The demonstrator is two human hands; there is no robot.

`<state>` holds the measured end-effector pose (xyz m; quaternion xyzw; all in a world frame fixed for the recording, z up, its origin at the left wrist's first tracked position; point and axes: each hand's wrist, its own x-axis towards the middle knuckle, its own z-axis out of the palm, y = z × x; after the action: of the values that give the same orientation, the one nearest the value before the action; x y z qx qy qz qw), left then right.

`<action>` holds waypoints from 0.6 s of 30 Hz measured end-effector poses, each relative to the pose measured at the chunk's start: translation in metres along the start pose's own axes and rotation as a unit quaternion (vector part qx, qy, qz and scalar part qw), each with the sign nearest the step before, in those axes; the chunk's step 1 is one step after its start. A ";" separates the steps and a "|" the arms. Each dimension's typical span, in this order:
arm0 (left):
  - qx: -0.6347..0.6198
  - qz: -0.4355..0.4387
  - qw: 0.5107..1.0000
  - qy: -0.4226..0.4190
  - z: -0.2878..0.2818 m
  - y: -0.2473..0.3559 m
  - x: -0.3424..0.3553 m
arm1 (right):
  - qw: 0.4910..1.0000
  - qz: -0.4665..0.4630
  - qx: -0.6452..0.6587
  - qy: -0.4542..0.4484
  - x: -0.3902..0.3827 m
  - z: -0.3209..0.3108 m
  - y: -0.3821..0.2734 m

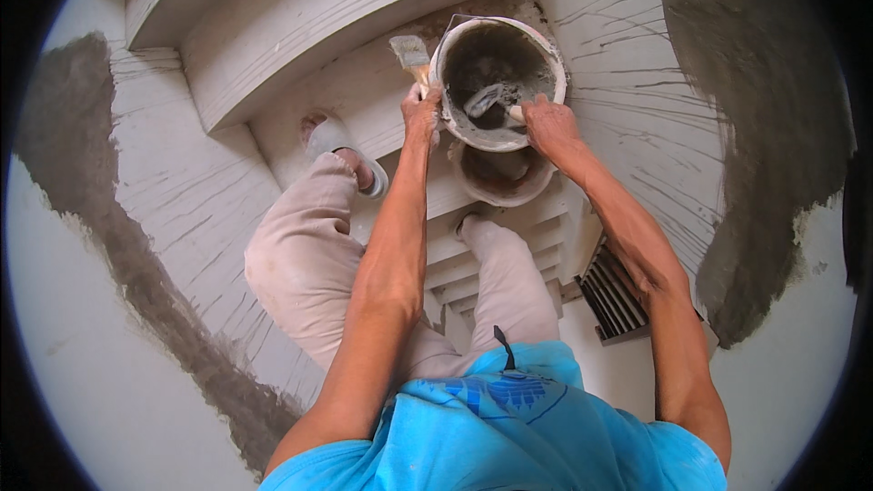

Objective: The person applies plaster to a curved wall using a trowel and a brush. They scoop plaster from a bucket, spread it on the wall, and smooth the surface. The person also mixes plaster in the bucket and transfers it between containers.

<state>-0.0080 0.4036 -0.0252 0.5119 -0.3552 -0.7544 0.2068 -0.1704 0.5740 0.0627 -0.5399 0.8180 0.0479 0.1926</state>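
A white bucket with grey, wet cement inside is tilted open toward me on the stairs. My left hand is closed round the handle of a flat paintbrush, bristles pointing up and away. That same hand presses against the bucket's left rim. At the right rim, my right hand grips the pale handle of a trowel. The trowel's smeared metal blade lies inside the bucket, over the cement. Just below this bucket, a second bucket is partly covered by it.
Curved white stair treads rise at the upper left, and more steps descend between my legs. Dark wet cement bands coat the left wall and right wall. A dark slatted object stands below my right forearm.
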 end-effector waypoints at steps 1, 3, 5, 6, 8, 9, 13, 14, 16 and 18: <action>0.017 0.013 1.000 -0.005 0.002 0.001 0.000 | 0.999 0.026 0.022 -0.026 -0.001 -0.002 -0.002; 0.016 0.026 0.999 -0.022 0.011 0.006 -0.001 | 0.994 0.040 0.105 -0.016 -0.010 -0.002 0.012; 0.006 0.045 0.998 -0.046 0.017 0.013 -0.002 | 0.987 0.044 0.156 -0.019 -0.018 -0.005 0.023; 0.021 0.055 0.997 -0.057 0.019 0.018 -0.001 | 0.985 0.040 0.165 -0.028 -0.021 -0.008 0.027; 0.051 0.074 0.993 -0.080 0.022 0.031 0.002 | 0.984 0.044 0.170 -0.037 -0.027 -0.013 0.028; 0.077 0.094 0.990 -0.076 0.026 0.036 0.002 | 0.984 0.051 0.164 -0.037 -0.029 -0.014 0.028; 0.146 0.143 0.977 -0.068 0.043 0.061 -0.005 | 0.986 0.078 0.140 0.036 -0.038 -0.005 0.024; 0.156 0.154 0.973 -0.066 0.041 0.064 -0.005 | 0.989 0.072 0.124 0.049 -0.036 -0.004 0.021; 0.201 0.186 0.960 -0.063 0.036 0.069 -0.006 | 0.991 0.059 0.090 0.075 -0.030 -0.003 0.015; 0.206 0.221 0.951 -0.068 0.038 0.071 -0.010 | 0.995 0.038 0.053 0.080 -0.019 -0.001 0.013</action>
<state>-0.0426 0.3760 0.0424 0.3994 -0.6204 -0.6334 0.2334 -0.1762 0.5958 0.0687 -0.4999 0.8519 -0.0323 0.1528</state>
